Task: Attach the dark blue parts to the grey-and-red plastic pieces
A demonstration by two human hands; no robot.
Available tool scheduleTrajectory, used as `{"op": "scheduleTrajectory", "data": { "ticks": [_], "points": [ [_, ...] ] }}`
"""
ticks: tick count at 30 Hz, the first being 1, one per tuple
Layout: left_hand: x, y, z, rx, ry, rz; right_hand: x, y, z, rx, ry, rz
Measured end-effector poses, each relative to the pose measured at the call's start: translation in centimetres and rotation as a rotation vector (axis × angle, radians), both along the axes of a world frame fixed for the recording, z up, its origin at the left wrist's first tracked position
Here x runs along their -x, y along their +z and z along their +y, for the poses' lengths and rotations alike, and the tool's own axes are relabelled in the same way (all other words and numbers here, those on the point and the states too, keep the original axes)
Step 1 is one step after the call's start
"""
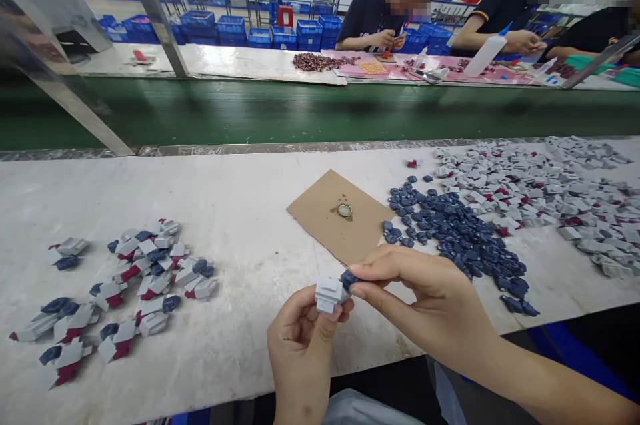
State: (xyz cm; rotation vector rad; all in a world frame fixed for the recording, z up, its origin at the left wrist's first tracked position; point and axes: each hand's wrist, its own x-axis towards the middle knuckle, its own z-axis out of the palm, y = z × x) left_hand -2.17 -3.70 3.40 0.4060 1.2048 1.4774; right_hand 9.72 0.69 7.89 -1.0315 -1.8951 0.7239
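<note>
Between its thumb and fingers, my left hand (305, 345) grips a light grey plastic part (329, 294) above the table's front edge. My right hand (420, 292) pinches a small dark blue plastic piece (349, 279) against the grey part's right side. Whether the two are joined I cannot tell. Just beyond my hands lies a brown cardboard square (330, 218) with a bottle cap (345, 210) on it, something pale inside the cap. To the right spreads a pile of dark blue pieces (457, 228).
Grey and maroon parts (530, 185) are heaped at the far right. Grey, maroon and blue assemblies (150, 258) lie at left. A green conveyor belt (240, 108) runs behind the table, with metal posts (153, 12) beside it. Across it, people work near a white bottle (486, 54).
</note>
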Motion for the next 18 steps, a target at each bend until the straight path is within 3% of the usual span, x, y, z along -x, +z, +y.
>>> {"op": "scheduleTrajectory", "data": {
  "ticks": [6, 13, 16, 18],
  "points": [
    [-0.6, 0.1, -0.4, -0.016, 0.044, -0.026, 0.4, -1.4, -1.2, -0.025, -0.039, 0.144],
    [-0.3, -1.2, 0.5, 0.002, -0.112, 0.092, 0.2, -3.1, -1.0, -0.003, -0.049, 0.088],
    [2.9, -2.3, 0.8, 0.023, -0.164, 0.387, -1.7, -3.9, -0.7, -0.021, -0.014, -0.071],
    [6.4, -3.1, 1.0, 0.031, -0.061, 0.754, -5.0, -4.3, -0.2, -0.091, -0.157, -0.18]
  ]
}}
